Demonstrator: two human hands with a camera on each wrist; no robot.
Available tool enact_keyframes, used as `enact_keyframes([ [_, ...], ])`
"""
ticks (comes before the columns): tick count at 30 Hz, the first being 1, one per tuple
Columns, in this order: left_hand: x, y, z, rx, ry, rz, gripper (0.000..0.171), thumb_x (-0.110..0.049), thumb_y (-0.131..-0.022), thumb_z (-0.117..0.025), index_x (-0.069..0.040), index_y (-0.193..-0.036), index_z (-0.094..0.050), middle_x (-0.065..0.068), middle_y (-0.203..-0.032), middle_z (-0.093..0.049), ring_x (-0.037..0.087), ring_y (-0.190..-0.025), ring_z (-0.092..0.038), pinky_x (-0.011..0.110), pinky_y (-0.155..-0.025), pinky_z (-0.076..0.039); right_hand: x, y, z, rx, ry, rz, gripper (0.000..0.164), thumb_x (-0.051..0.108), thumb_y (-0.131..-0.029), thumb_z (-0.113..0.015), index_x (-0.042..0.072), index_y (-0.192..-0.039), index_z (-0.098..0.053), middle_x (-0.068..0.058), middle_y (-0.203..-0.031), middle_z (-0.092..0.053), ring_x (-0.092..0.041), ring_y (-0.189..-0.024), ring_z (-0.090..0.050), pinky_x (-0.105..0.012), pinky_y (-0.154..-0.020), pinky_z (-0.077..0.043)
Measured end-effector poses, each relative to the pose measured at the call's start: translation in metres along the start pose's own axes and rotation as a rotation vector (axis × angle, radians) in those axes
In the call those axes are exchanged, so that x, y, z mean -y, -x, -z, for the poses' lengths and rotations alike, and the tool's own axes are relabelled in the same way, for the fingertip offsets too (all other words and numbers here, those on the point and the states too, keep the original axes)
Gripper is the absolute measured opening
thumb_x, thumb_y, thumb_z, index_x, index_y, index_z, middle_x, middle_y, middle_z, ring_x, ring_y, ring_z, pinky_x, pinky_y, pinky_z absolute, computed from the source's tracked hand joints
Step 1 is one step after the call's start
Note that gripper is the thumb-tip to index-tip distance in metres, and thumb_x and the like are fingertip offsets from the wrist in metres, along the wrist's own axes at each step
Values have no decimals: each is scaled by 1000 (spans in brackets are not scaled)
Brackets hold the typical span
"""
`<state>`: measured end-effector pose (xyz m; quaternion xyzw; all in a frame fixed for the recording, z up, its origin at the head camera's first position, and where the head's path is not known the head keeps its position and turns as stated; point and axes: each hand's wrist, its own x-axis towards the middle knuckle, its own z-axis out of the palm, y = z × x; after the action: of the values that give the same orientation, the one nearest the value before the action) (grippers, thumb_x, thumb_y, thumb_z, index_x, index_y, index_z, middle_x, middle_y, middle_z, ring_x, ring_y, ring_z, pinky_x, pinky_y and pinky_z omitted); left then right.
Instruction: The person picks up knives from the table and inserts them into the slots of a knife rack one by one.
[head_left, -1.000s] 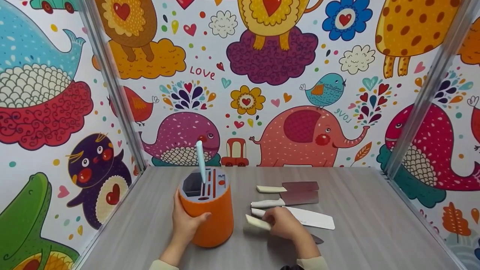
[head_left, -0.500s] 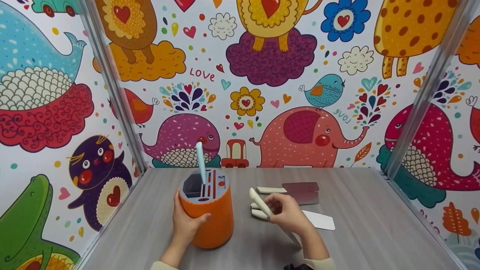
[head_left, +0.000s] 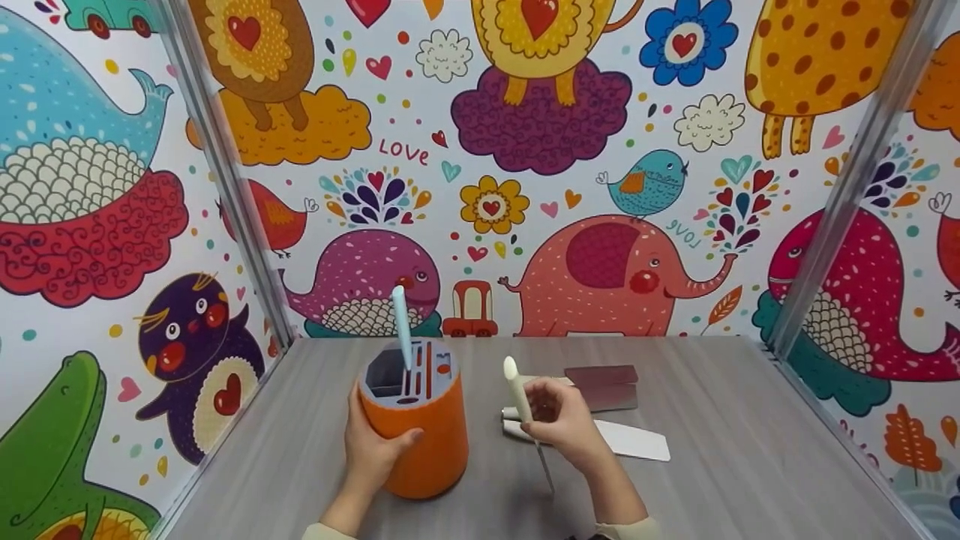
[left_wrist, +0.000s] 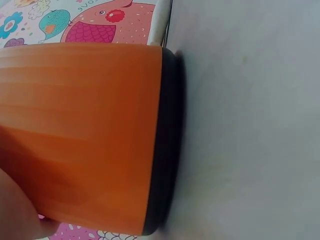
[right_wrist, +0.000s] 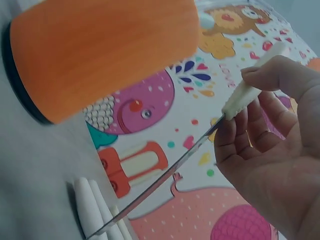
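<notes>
My left hand grips the side of an orange round knife block, which stands upright on the table. A thin light-blue handle sticks up from one of its slots. Right of the block, my right hand pinches a knife by its cream handle. The knife is raised, handle up, with its narrow blade pointing down in the right wrist view. Behind and beside that hand lie several broad-bladed knives, among them one with a white blade; their handles are partly hidden.
A grey wood-grain table bears everything. Walls printed with cartoon animals close off the back and both sides, with metal posts at the corners.
My right hand has lifted the cream-handled knife off the table and turned it from lying flat to nearly upright. The left hand and the block have stayed in place.
</notes>
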<state>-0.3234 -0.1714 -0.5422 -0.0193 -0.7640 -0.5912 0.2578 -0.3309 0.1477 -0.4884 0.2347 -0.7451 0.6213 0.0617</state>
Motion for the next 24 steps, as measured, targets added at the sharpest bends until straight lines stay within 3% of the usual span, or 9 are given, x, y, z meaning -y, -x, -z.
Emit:
enact_keyframes([
  [5, 1, -2, 1, -9, 11, -58, 114, -21, -79, -95, -13, -168, -23, 8, -163, -48, 25, -140, -53, 8, -111, -36, 8, -1, -19, 6, -35, -12, 38, -4, -80, -79, -1, -116, -68, -13, -101, -68, -17, -90, -66, -27, -82, -60],
  [8, 1, -2, 4, -24, 39, -89, 103, -17, -87, -84, -9, -169, -22, 13, -167, -42, 30, -144, -49, 7, -113, -33, 15, 0, -30, 20, -56, -1, 38, -5, -79, -78, -2, -116, -68, -17, -102, -69, -18, -90, -67, -28, -83, -62],
  [11, -6, 1, 6, -92, 20, -154, 86, -15, -94, -71, -4, -166, -27, 19, -168, -40, 34, -146, -46, 4, -114, -28, 23, 3, -40, 39, -80, 14, 37, -5, -80, -78, -3, -116, -68, -20, -103, -69, -17, -91, -68, -28, -85, -63],
  [14, -18, 5, 8, -202, -61, -315, 77, -12, -91, -67, 1, -161, -36, 25, -163, -44, 30, -146, -46, 7, -118, -26, 30, 5, -49, 49, -108, 23, 37, -6, -81, -78, -3, -116, -67, -19, -104, -69, -16, -92, -68, -28, -86, -63],
  [18, -41, 8, 9, -309, -146, -620, 70, -15, -86, -70, 8, -149, -49, 31, -153, -49, 16, -149, -46, 17, -127, -28, 34, 7, -61, 55, -133, 26, 37, -6, -82, -77, -3, -117, -67, -16, -106, -70, -16, -93, -68, -27, -86, -63],
  [21, -61, 15, 8, -292, -165, -786, 61, -26, -94, -69, 11, -140, -54, 33, -148, -52, 12, -149, -46, 22, -127, -33, 35, 9, -69, 64, -148, 27, 37, -7, -82, -76, -3, -118, -67, -14, -107, -70, -16, -94, -68, -27, -88, -62],
  [24, -80, 28, 3, -183, -128, -803, 58, -27, -97, -70, 9, -140, -55, 29, -148, -54, 12, -145, -51, 21, -121, -41, 35, 10, -75, 64, -158, 39, 36, -7, -82, -75, -3, -117, -67, -12, -107, -70, -16, -95, -68, -27, -88, -63],
])
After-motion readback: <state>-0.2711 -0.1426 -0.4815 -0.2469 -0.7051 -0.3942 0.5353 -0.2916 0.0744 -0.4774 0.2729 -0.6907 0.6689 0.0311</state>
